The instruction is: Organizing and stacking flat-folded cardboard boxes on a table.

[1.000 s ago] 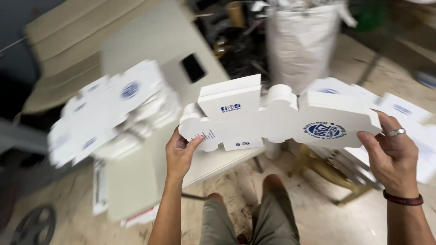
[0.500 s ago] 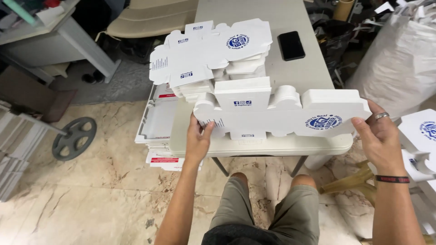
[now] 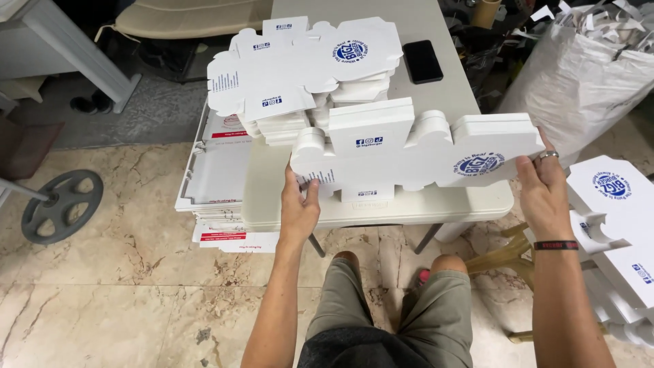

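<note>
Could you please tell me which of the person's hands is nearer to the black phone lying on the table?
The right hand. It grips the right end of the held stack of flat white cartons, below and right of the black phone. The left hand holds the stack's left end, farther away.

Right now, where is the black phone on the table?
In the head view, the black phone lies flat on the far right part of the table, just right of the stack of flat white cartons.

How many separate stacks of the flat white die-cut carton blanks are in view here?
3: one held between the left hand and right hand, one lying on the table, one at the right edge by the floor. Others may be hidden off-frame.
</note>
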